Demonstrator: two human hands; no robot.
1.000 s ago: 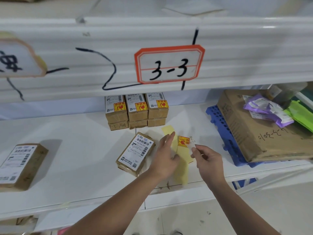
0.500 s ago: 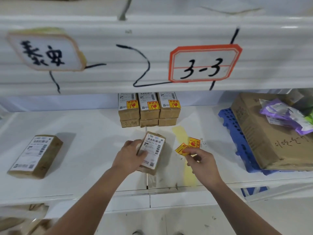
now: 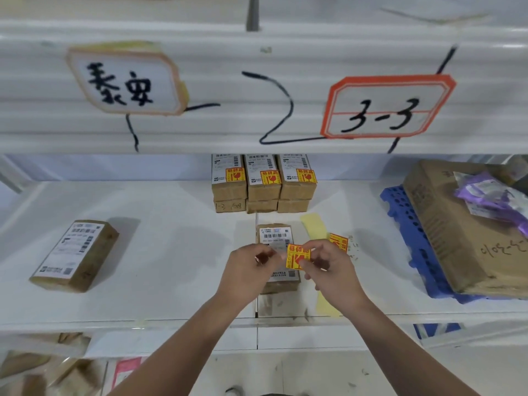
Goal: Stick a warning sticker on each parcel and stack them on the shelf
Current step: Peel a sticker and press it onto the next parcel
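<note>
Head view: left hand [image 3: 248, 270] and right hand [image 3: 328, 270] each pinch one edge of the warning sticker [image 3: 297, 257]. The grip hovers directly above the parcel [image 3: 275, 235] on the shelf [image 3: 171, 252]. Sticker likely light, floppy, tacky; hold by edges only.

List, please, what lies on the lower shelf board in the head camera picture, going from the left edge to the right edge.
Lone brown parcel → parcel under the hands → yellow backing strip → blue plastic pallet → large cardboard box → purple mailer bag. I leave out the stacked stickered parcels at the back; they overlap the middle.
</note>
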